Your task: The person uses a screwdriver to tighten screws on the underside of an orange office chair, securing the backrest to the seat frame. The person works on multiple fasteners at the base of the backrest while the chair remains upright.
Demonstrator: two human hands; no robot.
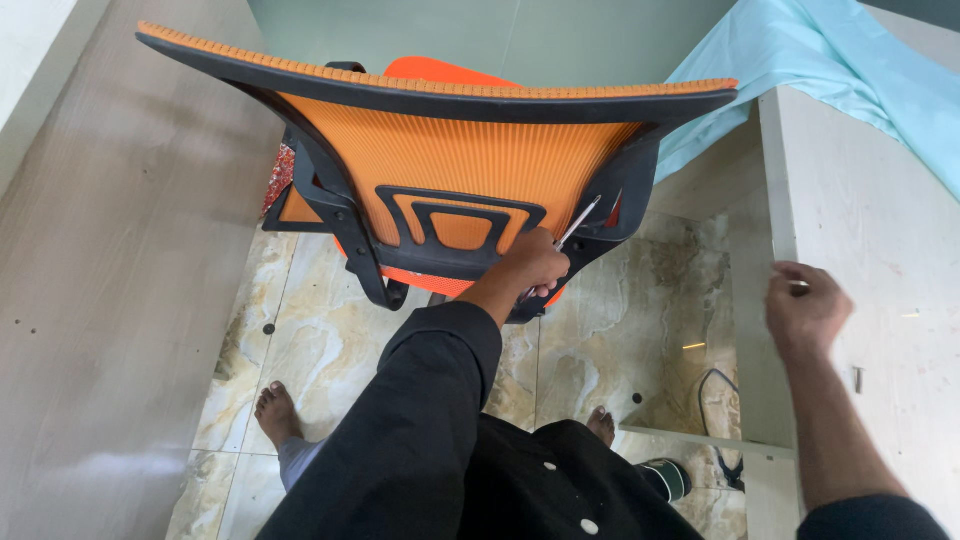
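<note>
Silver pen (578, 222) gripped in closed left hand (533, 262) against orange chair (450, 170); right hand (805, 310) curled on board edge (775, 200).

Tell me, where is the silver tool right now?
In the head view, the silver tool is held in the left hand, mid-frame, its tip against the black frame on the back of the orange chair.

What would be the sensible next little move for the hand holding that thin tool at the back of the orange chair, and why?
Probably nudge the tool's tip into the black frame of the orange chair back. The left hand grips the slim metal tool pointed there, but whether it touches is unclear. The right hand rests on the pale board's edge, off the chair.
</note>
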